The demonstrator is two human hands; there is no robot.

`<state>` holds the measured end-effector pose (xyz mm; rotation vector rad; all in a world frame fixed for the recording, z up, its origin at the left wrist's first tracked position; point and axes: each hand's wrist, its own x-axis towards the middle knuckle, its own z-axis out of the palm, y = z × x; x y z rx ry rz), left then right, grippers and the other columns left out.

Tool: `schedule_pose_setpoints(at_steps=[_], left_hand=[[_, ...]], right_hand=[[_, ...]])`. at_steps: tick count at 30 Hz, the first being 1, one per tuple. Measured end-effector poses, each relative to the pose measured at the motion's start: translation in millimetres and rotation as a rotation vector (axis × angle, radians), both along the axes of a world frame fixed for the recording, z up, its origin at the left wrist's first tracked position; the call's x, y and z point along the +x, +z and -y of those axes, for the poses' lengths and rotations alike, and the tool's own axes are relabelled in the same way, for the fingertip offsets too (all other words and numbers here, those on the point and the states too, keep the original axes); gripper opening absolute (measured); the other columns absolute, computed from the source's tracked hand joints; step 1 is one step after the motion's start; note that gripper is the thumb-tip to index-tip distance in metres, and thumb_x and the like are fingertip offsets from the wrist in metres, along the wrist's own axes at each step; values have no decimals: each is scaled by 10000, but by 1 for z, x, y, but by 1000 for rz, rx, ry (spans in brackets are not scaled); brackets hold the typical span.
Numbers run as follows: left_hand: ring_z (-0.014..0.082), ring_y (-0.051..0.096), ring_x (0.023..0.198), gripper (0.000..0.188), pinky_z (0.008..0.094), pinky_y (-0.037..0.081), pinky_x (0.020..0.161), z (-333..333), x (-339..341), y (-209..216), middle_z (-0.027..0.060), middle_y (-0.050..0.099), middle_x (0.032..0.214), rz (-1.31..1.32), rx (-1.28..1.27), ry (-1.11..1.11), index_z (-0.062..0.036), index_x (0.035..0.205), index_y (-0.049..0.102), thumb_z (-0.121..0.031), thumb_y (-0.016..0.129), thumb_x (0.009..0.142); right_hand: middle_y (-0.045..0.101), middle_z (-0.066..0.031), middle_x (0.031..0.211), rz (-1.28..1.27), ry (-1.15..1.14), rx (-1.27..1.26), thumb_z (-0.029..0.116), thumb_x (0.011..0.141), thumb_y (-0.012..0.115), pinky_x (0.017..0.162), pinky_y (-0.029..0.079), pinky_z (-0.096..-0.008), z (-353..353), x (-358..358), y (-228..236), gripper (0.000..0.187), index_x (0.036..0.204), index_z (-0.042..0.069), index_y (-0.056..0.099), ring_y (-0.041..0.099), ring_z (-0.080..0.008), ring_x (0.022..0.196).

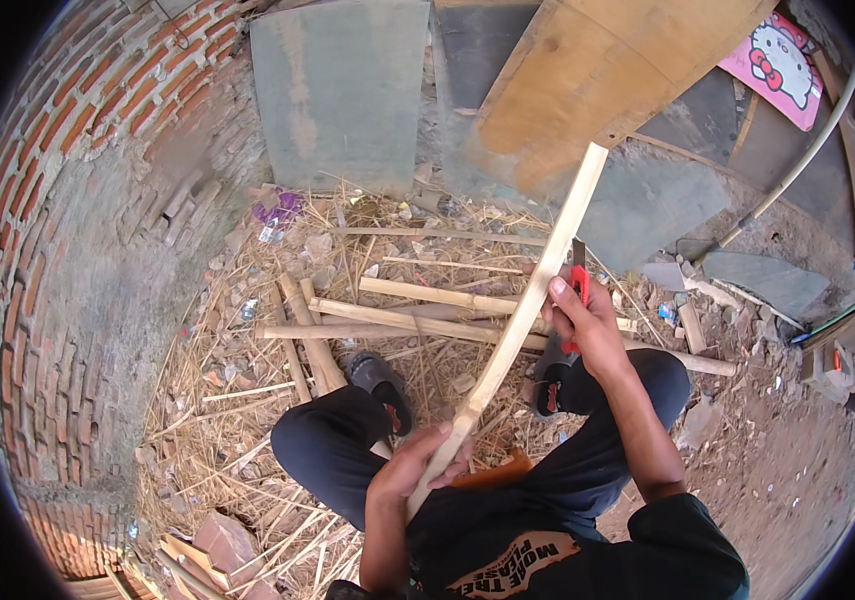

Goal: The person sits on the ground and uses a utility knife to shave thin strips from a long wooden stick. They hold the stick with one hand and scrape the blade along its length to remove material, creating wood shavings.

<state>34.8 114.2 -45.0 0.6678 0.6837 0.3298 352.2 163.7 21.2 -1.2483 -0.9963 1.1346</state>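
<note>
A long, pale split-bamboo strip slants across in front of me, its near end by my lap and its far end up to the right. My left hand is closed around the near part of the strip. Farther along it, my right hand is closed on a red-handled knife, its thumb against the strip. A short piece of dark blade shows beyond the red handle; the rest of the knife is hidden behind my fingers and the strip.
Several bamboo pieces lie crossed on the straw-strewn ground beyond my shoes. A brick wall rises on the left. Grey panels and a tan board lean at the back. Rubble lies to the right.
</note>
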Motion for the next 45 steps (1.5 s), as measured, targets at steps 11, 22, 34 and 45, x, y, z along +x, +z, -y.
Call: schedule_pose_setpoints(at_steps=[11,22,34,45], left_hand=[[237,765,877,536,344,624,839,-8,22,-14,153,729,1058,-27,302,83,34,1426,535,-442,429,1203],[205,768,809,374,338,640,762,-23,40,-7,127,741,1020,17,180,98,17,1333,619,-316,569,1170],[167,665,703,612,288,562,665,-15,33,-2,74,667,909,-51,225,-146,6,1288,617,-547,375,1192],[449,703,772,388,494,505,680,10,44,59,264,651,778,-635,997,226,25,1132,558,-357,518,1177]], right_hand=[[602,11,725,-81,-99,-58,326,1093,709,463,258,-257,0,0,-14,295,975,60,660,376,-33,506],[562,36,691,-76,-113,-33,328,1086,727,457,252,-251,-1,-3,-13,297,971,64,656,376,-29,504],[603,14,762,-50,-114,-47,339,1102,697,540,323,-247,2,1,-5,295,1083,45,696,453,-36,610],[680,-105,849,845,120,434,323,1023,766,652,552,-370,55,-18,7,286,1147,68,721,716,-273,738]])
